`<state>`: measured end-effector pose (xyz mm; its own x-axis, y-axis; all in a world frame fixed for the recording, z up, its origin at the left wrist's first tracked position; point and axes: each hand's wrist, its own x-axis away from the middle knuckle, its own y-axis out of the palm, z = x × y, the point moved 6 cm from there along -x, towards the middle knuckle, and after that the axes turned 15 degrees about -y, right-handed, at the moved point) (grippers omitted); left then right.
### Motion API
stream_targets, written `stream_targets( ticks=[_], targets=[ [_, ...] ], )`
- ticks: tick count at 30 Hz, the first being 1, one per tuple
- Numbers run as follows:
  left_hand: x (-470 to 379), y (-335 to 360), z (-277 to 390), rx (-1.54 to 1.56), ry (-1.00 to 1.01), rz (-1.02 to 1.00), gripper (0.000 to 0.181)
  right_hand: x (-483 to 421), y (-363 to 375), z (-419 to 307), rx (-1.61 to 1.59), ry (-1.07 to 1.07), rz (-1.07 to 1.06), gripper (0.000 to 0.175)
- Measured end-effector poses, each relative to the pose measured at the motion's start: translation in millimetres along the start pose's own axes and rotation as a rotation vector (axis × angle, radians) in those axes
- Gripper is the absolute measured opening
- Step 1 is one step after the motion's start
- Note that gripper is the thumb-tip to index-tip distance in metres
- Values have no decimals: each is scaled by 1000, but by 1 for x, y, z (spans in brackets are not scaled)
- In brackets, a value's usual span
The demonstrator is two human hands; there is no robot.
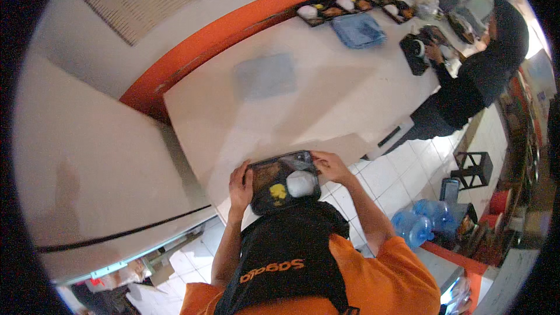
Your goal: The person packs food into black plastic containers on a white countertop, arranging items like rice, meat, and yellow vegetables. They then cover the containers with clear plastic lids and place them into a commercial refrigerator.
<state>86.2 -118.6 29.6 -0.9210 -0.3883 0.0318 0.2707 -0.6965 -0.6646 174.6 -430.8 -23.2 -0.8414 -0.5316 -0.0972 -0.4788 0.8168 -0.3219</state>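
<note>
A black compartment meal tray [284, 182] is held level at the near edge of the pale table [262, 118], close to my apron. In it are a white mound that looks like rice, yellow pieces and brown food; its top looks glossy, as if under a clear lid. My left hand [242, 186] grips the tray's left side, with the thumb along the rim. My right hand [329, 166] holds its upper right corner. Beyond the tray, a flat translucent bluish sheet or lid [265, 76] lies on the tabletop.
Filled meal trays [309, 13] line the orange wall edge, beside a blue stack [358, 30] of what look like lids. A co-worker in dark clothes [468, 83] handles another black tray [414, 54] at the right. Water jugs [413, 227] and a black stool [474, 169] stand on the floor.
</note>
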Motion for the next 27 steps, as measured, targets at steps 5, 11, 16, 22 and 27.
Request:
stream_targets(
  ticks=[5, 11, 16, 22, 27],
  targets=[
    [9, 11, 2, 2, 64, 82, 29, -19, -13, -38, 266, -61, 78, 34],
    [4, 11, 13, -38, 50, 105, 28, -46, -17, -55, 173, -17, -88, 31],
    [3, 13, 11, -21, 42, 74, 29, -59, -17, -40, 344, -164, -190, 29],
    [-1, 14, 14, -26, -27, 22, 29, -64, -18, -49, 351, -165, -174, 25],
    [1, 7, 13, 35, 19, 54, 28, -64, -20, -49, 177, -162, -84, 24]
  ],
)
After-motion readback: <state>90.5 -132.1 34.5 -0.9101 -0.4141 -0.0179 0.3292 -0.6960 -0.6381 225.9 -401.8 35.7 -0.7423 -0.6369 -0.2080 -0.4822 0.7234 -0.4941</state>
